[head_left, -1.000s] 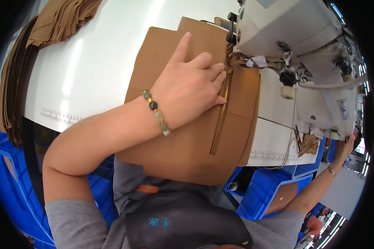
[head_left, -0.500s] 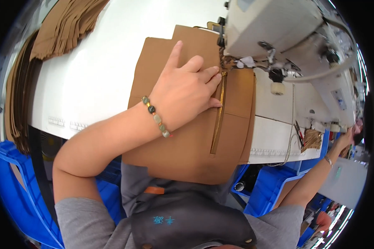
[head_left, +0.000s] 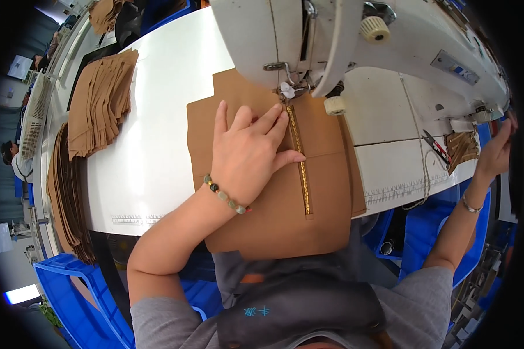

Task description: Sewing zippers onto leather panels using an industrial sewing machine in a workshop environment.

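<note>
My left hand [head_left: 247,151] lies open on a brown fabric piece [head_left: 326,192], fingers spread and fingertips just left of a gold metal zipper [head_left: 303,186]. The zipper's top end is beside the presser foot area [head_left: 286,92] of the white sewing machine [head_left: 249,36]. My thumb touches the zipper tape. The fabric hangs over the table's front edge toward my apron. My right hand [head_left: 496,148] is raised at the machine's far right end, fingers curled at a dark part; what exactly they grip is partly hidden in the dark rim.
Stacks of brown pieces [head_left: 99,104] lie on the white table [head_left: 157,58] at left, others hang over its edge [head_left: 67,192]. Red-handled snips [head_left: 439,148] and scraps [head_left: 461,154] lie at right. Blue bins [head_left: 70,291] stand below. A co-worker [head_left: 17,163] appears at far left.
The view has swung, bringing more of the workshop's left side into sight and shifting the machine leftward in frame. My left hand stays on the fabric; my right hand stays at the machine's right end.
</note>
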`<state>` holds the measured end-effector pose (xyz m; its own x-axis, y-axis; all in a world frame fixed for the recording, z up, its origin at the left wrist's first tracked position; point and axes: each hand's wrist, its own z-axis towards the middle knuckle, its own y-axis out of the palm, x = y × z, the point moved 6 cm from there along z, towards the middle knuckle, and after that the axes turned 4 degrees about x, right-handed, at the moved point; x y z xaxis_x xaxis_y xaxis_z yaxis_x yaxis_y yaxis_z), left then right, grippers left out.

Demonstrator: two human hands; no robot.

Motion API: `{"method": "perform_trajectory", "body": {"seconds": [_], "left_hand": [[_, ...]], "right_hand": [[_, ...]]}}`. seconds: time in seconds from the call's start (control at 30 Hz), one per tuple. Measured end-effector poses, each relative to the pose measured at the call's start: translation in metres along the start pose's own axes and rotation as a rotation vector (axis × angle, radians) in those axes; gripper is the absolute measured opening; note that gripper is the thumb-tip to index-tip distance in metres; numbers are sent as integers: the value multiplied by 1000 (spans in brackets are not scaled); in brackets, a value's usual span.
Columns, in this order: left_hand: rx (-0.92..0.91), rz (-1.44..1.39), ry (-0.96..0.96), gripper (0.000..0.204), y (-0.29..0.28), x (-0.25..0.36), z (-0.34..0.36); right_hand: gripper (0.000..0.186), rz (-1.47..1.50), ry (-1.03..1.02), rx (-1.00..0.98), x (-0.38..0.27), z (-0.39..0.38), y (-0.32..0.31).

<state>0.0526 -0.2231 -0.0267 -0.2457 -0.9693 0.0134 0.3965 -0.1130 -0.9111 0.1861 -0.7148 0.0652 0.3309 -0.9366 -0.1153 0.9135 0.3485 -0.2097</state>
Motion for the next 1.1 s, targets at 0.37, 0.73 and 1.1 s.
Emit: {"method": "perform_trajectory", "body": {"seconds": [0.37,0.73,1.1], "left_hand": [[10,-3,9,70,-1,-3,3],[2,-5,18,68,-3,-2,5],[-44,-81,21,67,1,-3,-5]], "right_hand": [[11,675,-302,-794,-284,-59,75],[21,889,95,-879,-297,-64,112],[38,915,-538,-867,-331,-114,84]]}}
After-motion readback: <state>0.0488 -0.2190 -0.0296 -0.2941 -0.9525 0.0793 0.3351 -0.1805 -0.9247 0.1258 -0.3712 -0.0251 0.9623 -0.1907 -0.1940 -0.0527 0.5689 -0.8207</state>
